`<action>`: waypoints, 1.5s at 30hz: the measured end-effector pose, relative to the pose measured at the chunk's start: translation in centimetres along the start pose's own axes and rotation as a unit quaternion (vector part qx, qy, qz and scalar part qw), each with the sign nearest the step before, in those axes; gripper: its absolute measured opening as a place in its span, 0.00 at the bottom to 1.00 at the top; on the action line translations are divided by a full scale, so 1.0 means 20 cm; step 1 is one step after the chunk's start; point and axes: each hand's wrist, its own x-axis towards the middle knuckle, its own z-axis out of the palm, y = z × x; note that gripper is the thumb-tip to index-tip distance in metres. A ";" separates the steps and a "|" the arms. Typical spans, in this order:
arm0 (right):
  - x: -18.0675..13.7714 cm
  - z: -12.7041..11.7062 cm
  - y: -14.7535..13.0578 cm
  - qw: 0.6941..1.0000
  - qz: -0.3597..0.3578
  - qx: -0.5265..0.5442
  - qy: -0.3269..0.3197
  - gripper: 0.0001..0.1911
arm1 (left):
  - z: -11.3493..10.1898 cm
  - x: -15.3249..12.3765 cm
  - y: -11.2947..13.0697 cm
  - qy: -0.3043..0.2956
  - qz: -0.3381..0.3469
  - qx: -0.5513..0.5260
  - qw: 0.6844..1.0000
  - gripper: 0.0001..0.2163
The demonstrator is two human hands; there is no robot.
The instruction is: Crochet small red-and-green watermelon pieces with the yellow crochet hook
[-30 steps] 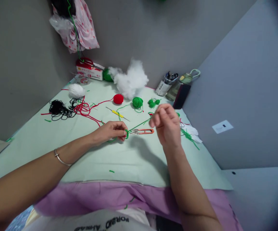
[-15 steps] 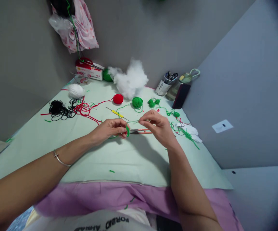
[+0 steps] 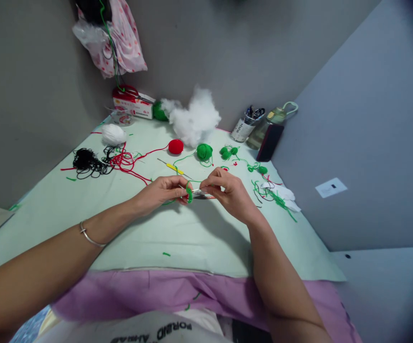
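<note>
My left hand (image 3: 169,188) is closed, pinching a small green crocheted piece (image 3: 190,195) with a bit of red beside it. Close on its right, my right hand (image 3: 224,190) is closed around a thin metal needle (image 3: 196,190), whose tip meets the green piece. A green yarn strand runs between the two hands. Under them lies a pair of thread snips (image 3: 204,196), partly covered by my right hand. Just beyond my left hand rests a yellow-handled crochet hook (image 3: 173,167).
Behind the hands are a red yarn ball (image 3: 175,146), a green yarn ball (image 3: 204,152) and white stuffing (image 3: 195,119). Tangled black yarn (image 3: 87,162) and a white yarn ball (image 3: 113,135) lie left. Green scraps (image 3: 280,200), a phone (image 3: 270,143) and a pen cup (image 3: 243,128) are right.
My right hand has moved left and slightly down, bringing the needle to the green piece and covering more of the snips. My left hand has stayed nearly still.
</note>
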 end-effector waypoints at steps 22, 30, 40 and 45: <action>0.00 0.01 0.00 1.000 0.021 0.008 0.001 0.07 | 0.01 0.00 0.01 0.012 -0.001 -0.025 1.000 0.10; 0.00 0.01 0.00 1.000 0.020 0.016 -0.002 0.07 | -0.01 0.00 0.00 0.005 0.002 -0.016 1.000 0.09; 0.00 0.02 0.00 0.998 0.029 0.053 -0.005 0.07 | 0.00 0.00 0.00 0.000 -0.001 -0.019 1.000 0.10; 0.01 0.05 -0.02 0.997 0.032 0.067 -0.017 0.06 | 0.00 0.00 -0.01 -0.016 -0.003 -0.022 1.000 0.10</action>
